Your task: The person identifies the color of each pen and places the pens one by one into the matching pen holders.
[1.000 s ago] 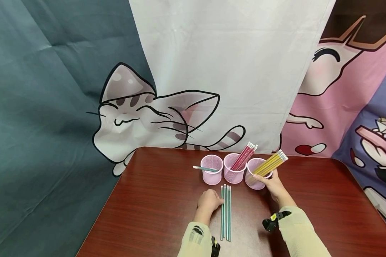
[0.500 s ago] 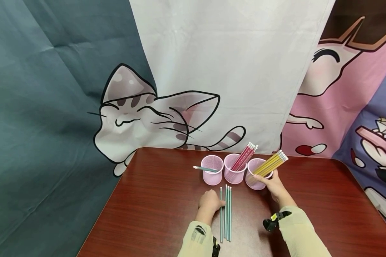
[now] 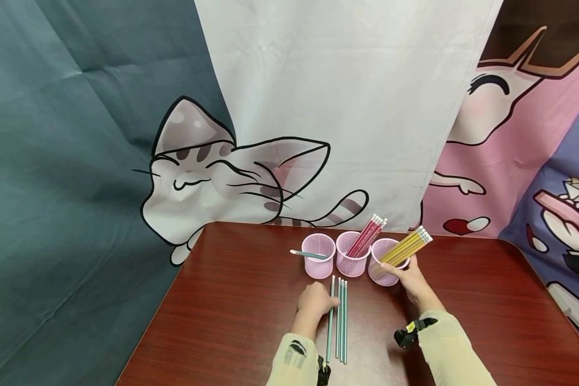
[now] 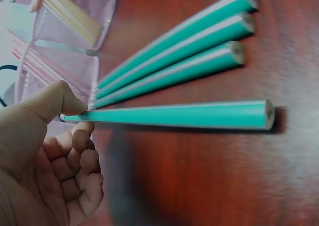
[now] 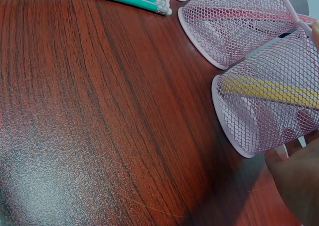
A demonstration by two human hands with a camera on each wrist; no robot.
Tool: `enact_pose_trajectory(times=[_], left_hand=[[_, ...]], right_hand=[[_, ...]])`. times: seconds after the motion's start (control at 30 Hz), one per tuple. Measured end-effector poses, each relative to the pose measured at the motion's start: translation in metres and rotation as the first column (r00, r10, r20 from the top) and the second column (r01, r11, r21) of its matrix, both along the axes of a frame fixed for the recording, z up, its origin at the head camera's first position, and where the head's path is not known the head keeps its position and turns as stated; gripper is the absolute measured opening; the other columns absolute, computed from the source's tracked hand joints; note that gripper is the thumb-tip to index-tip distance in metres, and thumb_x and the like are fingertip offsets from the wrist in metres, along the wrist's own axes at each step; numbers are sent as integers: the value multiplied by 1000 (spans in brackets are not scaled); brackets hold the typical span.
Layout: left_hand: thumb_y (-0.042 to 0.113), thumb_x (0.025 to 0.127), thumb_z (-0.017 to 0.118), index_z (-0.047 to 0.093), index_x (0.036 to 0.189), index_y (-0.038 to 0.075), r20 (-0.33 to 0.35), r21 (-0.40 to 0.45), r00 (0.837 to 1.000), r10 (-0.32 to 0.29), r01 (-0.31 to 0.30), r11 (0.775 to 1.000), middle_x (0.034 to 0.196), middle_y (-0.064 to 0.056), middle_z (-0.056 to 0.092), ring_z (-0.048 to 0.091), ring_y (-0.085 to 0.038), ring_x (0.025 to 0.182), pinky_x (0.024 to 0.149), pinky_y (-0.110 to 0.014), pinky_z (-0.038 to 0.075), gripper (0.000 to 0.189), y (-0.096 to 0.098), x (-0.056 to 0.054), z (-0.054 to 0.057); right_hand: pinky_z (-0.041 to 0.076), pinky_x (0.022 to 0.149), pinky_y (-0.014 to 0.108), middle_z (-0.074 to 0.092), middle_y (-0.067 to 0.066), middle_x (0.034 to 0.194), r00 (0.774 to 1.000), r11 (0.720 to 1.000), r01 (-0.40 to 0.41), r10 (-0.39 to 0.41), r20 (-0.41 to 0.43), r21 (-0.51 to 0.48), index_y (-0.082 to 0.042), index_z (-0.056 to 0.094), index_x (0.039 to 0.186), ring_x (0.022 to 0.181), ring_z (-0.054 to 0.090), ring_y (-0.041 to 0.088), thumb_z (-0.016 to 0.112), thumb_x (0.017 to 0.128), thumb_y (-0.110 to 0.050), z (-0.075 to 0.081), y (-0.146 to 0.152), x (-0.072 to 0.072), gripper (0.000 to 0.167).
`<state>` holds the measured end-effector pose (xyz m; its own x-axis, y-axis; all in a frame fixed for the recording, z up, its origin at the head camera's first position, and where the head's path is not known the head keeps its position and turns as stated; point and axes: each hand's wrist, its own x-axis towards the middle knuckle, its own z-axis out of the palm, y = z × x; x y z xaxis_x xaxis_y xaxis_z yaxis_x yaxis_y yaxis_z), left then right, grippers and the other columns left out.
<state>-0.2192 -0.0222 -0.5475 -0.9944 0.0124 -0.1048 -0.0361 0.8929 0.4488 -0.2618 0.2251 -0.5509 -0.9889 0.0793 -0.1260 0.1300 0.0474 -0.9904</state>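
Observation:
My left hand (image 3: 314, 301) pinches a green pencil (image 4: 199, 115) between thumb and forefinger, near its eraser end. Beside it, three more green pencils (image 3: 342, 327) lie on the table in a close row. My right hand (image 3: 412, 277) grips the rightmost pink mesh pencil cup (image 5: 269, 121), its thumb at the near rim and fingers round the right side. Yellow pencils (image 3: 405, 246) lean to the right in that cup. Red pencils (image 3: 366, 236) lean in the middle cup (image 3: 351, 266). One green pencil (image 3: 309, 254) slants across the left cup (image 3: 318, 269), eraser end out over the rim.
The three cups stand in a row near the back of the brown wooden table (image 3: 222, 300). Right behind the table hangs a cloth backdrop (image 3: 347, 107) with cartoon figures. A wrist camera (image 3: 406, 336) sits on the right forearm.
One green pencil has come away from the row to the left and now tilts in my left hand's pinch. My right hand and the cups have stayed in place.

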Motion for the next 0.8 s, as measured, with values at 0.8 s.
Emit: enact_pose_trajectory(times=[0.8], left_hand=[[33, 65, 66, 49, 58, 23, -190, 177, 978, 86, -52, 983, 51, 12, 44, 44, -12, 51, 44, -29, 33, 21, -4, -6, 58]], right_hand=[[14, 107, 43, 22, 20, 139, 1000, 1000, -7, 7, -6, -16, -7, 9, 138, 127, 21, 29, 70, 82, -13, -1, 1, 0, 83]])
